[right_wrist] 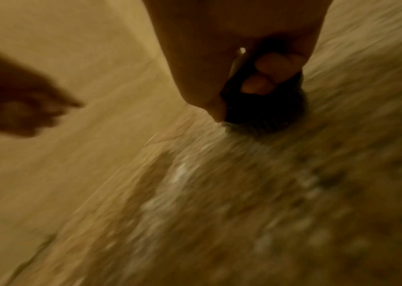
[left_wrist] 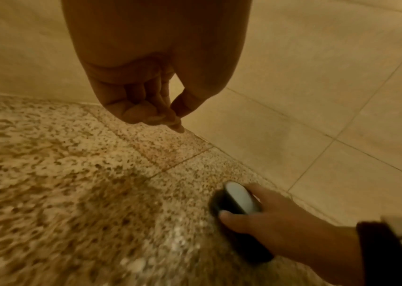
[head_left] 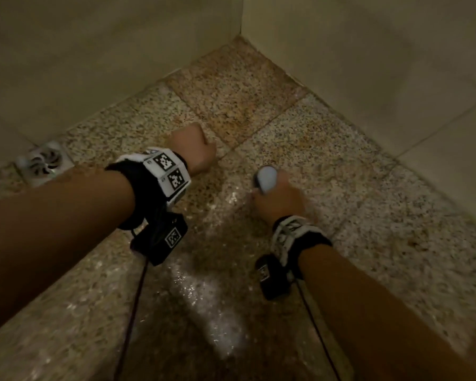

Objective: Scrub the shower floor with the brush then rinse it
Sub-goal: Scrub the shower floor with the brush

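1. We look down into a dim shower corner: a speckled beige-and-brown stone tile floor meets two plain cream tiled walls, and a wet, shiny patch runs through the lower middle of the head view.
2. One square metal floor drain sits at the left edge, against the wall; we judge the rinse water is meant to run there.
3. Our right hand is wrapped round the one brush with a dark body and pale grey rounded top, thumb on one side and fingers curled under the other. The bristles press onto the floor just right of centre, a grip that lets us bear down while scrubbing.
4. The right wrist view is blurred, which fits a stroke in progress.
5. Our left hand hangs above the floor at centre, fingers curled into a loose fist and holding nothing; it looks kept clear of the brush.
6. We count one brush, one drain, two hands and two wrist bands.
7. By our judgement scrubbing is under way and rinsing has not begun.
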Demonstrator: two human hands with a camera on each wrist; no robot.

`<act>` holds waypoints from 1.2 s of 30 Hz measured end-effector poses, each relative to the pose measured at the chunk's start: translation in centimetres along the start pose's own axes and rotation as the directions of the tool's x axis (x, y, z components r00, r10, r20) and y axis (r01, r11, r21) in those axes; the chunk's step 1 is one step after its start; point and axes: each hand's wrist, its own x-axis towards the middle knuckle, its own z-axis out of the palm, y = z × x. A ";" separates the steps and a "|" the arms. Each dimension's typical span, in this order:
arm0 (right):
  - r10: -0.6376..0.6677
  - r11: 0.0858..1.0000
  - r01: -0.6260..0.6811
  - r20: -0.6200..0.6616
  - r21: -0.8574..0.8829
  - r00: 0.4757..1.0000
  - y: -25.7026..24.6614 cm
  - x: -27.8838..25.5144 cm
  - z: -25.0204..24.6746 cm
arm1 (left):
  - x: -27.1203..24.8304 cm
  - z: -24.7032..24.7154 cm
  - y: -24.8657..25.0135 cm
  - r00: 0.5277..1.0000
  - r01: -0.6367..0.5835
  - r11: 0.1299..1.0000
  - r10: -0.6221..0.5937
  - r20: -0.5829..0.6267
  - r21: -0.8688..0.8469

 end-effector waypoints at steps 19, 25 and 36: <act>0.184 0.983 -0.175 -0.326 0.056 0.927 -7.1 -9.3 -22.2 | -7.1 2.3 16.3 0.875 -0.385 0.861 0.455 0.166 -0.331; 0.249 0.968 -0.229 -0.350 0.099 0.903 -4.2 -12.6 -22.7 | -8.6 2.5 18.0 0.891 -0.329 0.877 0.411 0.192 -0.351; 0.361 0.904 -0.271 -0.249 0.330 0.899 0.5 -16.0 -24.4 | -12.1 2.8 21.5 0.879 -0.387 0.855 0.455 0.142 -0.346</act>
